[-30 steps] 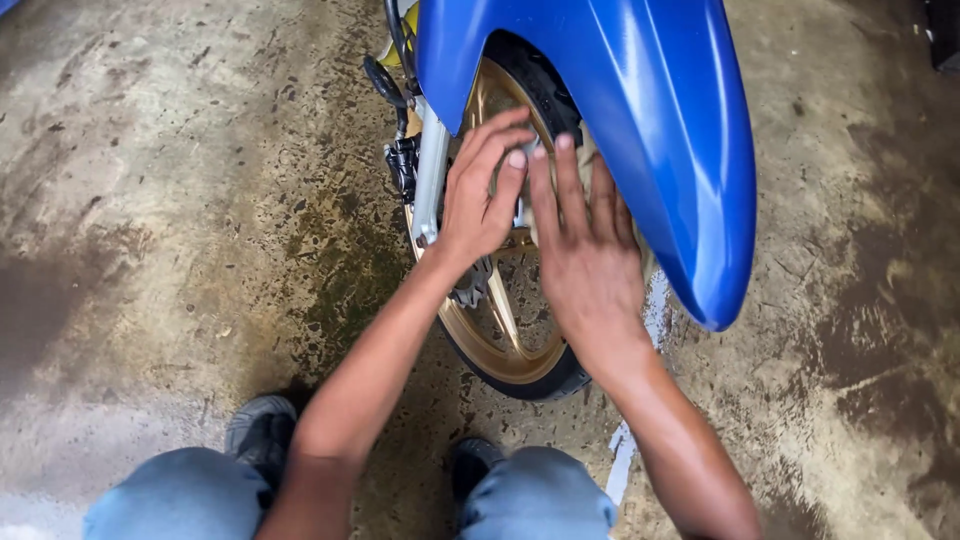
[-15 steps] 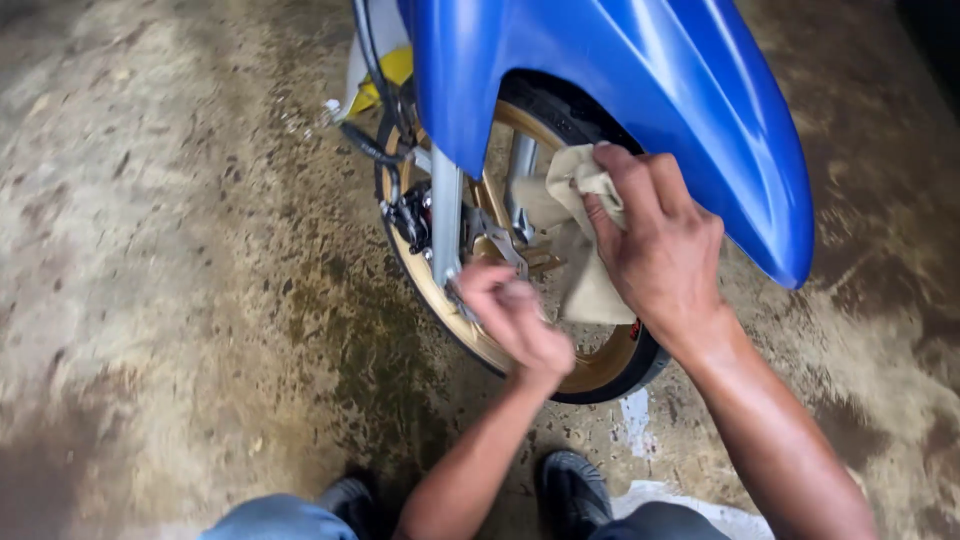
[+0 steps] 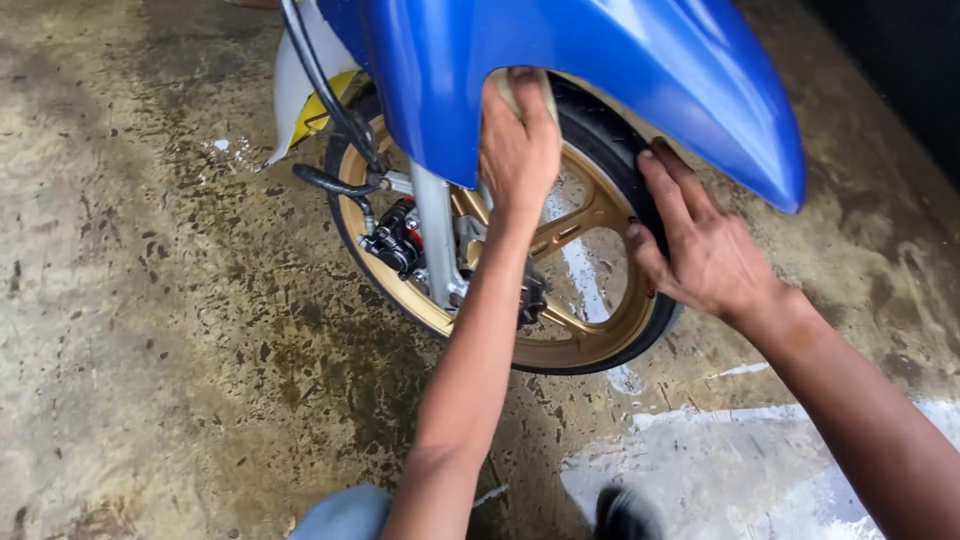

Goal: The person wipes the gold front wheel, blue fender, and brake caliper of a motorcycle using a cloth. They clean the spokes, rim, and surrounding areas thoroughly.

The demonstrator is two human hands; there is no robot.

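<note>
A motorcycle front wheel with a gold rim (image 3: 590, 340) and black tyre (image 3: 605, 140) stands under a glossy blue fender (image 3: 640, 60). My left hand (image 3: 515, 145) reaches up between the fork and the fender, closed on a beige cloth (image 3: 548, 98) pressed to the tyre; most of the cloth is hidden. My right hand (image 3: 700, 245) lies flat against the tyre's side just below the fender tip, fingers spread and holding nothing.
A silver fork leg (image 3: 437, 225), black brake caliper (image 3: 395, 240) and black cable (image 3: 320, 80) sit left of my left arm. The concrete floor (image 3: 150, 300) is stained, with a pale painted patch (image 3: 760, 470). My knee (image 3: 345, 515) and a dark shoe (image 3: 625, 515) show below.
The cloth passed from my right hand to my left, which rose from the hub to under the fender. My right hand shifted right onto the tyre's side.
</note>
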